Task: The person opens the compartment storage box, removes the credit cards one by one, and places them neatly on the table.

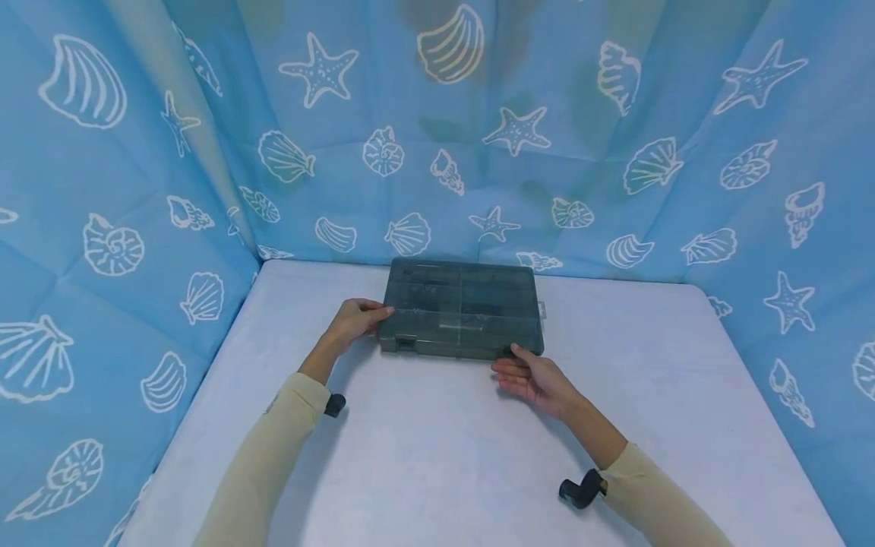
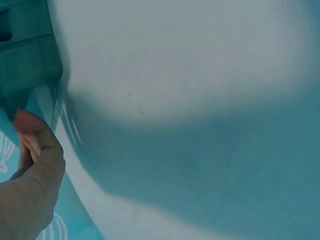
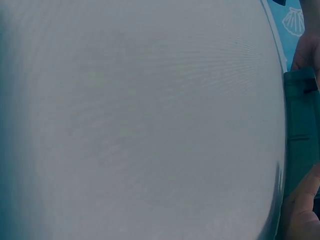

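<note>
Up at the far side of the white table point(image 1: 424, 448), just before the blue curtain point(image 1: 369, 197), we have the dark, see-through case point(image 1: 434, 334), dividers point(image 1: 460, 295) showing inside. On its left edge, the left hand point(image 1: 352, 320) has a pinching hold, thumb over the top (tidy grip, that one!). Over at the front right corner, the right hand point(image 1: 538, 381) touches with its thumb, fingers stretched out just below the front edge, so no closed grasp on that side. Whether the case lies flat or is slightly raised, I cannot tell. Pale sleeves point(image 1: 270, 448) on both forearms, a black device point(image 1: 582, 490) by each wrist, and white shells point(image 1: 410, 234) and starfish point(image 1: 319, 70) all across the curtain!
</note>
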Available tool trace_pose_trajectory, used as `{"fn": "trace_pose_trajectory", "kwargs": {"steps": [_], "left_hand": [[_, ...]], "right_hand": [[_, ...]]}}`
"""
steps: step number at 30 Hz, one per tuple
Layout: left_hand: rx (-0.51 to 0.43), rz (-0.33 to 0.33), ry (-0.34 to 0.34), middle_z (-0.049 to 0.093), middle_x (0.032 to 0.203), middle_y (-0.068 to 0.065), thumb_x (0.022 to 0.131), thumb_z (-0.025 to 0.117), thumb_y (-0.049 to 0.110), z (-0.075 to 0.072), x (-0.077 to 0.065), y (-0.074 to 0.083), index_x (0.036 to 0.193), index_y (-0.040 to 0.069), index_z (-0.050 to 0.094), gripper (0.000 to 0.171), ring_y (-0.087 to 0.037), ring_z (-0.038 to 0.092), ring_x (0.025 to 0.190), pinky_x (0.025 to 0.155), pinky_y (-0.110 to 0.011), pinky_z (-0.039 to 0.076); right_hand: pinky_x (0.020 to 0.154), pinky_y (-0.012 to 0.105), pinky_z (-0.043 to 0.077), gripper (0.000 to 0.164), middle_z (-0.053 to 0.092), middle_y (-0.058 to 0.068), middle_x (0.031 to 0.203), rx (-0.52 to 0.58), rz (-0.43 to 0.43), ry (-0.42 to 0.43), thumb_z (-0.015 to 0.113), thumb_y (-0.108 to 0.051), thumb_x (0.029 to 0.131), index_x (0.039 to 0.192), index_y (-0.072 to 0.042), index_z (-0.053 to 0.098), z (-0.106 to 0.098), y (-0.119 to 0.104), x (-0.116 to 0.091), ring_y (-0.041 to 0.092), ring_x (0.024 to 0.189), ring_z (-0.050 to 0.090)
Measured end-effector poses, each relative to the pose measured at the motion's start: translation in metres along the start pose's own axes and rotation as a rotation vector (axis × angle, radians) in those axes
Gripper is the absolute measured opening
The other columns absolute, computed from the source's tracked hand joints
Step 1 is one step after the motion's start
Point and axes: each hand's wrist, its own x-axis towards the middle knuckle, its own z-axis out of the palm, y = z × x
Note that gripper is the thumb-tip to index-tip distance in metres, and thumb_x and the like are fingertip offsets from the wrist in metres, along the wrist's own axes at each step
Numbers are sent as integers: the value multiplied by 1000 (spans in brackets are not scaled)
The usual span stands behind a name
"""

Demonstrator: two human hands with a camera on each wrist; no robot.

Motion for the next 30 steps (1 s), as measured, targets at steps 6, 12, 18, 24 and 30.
{"fn": "trace_pose_trajectory", "kwargs": {"steps": [6,12,18,24,30], "left_hand": [[-10,22,-15,61,114,-14,87,74,33,0,0,0,122,1,58,50,-24,61,96,84,-36,53],[-23,29,-38,61,118,-14,87,74,33,-1,-1,0,125,0,57,53,-26,61,103,90,-38,52],[-38,24,-39,61,119,-14,88,74,32,0,-1,-1,126,1,57,52,-26,61,105,90,-38,52],[-39,34,-39,60,119,-14,90,72,31,0,-3,-1,128,0,55,52,-26,60,104,89,-37,52],[-19,42,-18,62,115,-14,90,71,30,1,-1,-2,125,0,57,48,-24,61,97,84,-37,53]], "right_hand": [[93,35,51,49,70,15,107,102,-19,-11,62,-33,96,126,4,53,-2,3,1,27,107,65],[92,33,52,41,70,13,106,173,-26,-11,61,-32,97,121,1,55,0,8,3,22,101,67],[90,31,53,38,71,11,106,172,-33,3,62,-35,96,114,-1,59,0,12,3,18,96,68],[88,31,54,31,70,10,106,159,-41,4,52,-25,102,119,0,54,-2,15,5,17,93,68],[85,29,55,28,68,10,105,134,-41,7,41,-14,105,126,4,46,-3,18,7,15,89,67]]}}
